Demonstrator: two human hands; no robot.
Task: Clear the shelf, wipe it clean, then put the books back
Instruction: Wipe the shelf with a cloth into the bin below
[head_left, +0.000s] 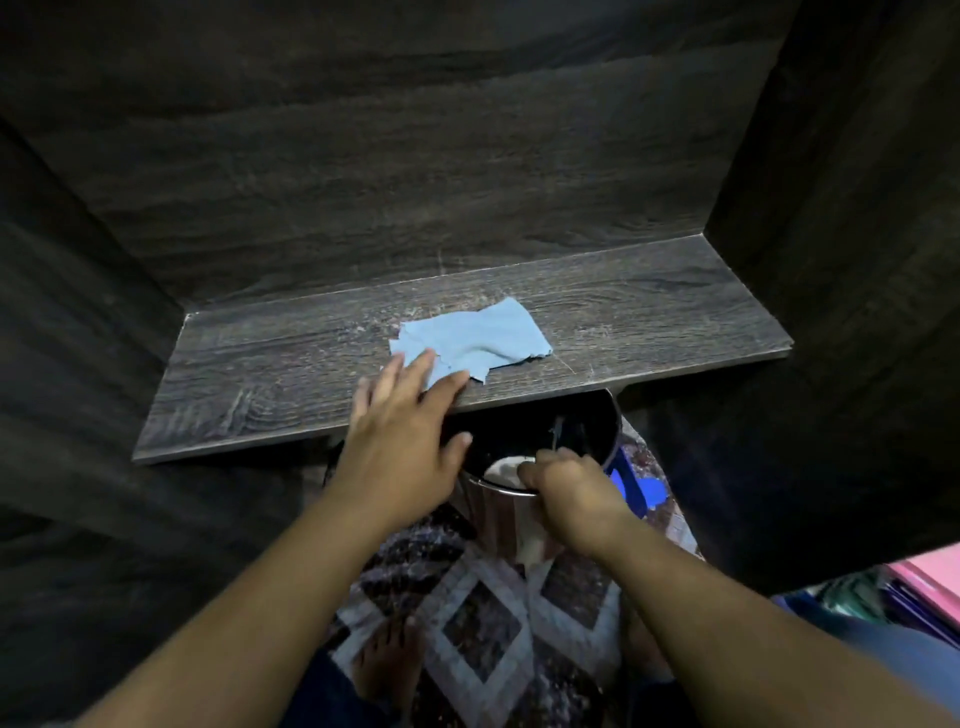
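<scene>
A dark wood-grain shelf (270, 379) runs across the middle of the head view, with no books on it. A light blue cloth (478, 340) lies flat near its front edge. My left hand (405, 441) reaches over that edge, fingers straight, with the fingertips touching the cloth's near left corner. My right hand (566, 486) is below the shelf, curled over the rim of a metal bin (498, 504). It seems to hold a pale crumpled scrap at the rim. Stacked books (924, 587) show at the right edge.
The bin stands on a patterned rug (483, 613) under the shelf's front edge, its dark lid (582, 421) raised. A blue object (636, 488) sits behind it. Dark wood panels close the shelf in at the back and on both sides. My bare feet show below.
</scene>
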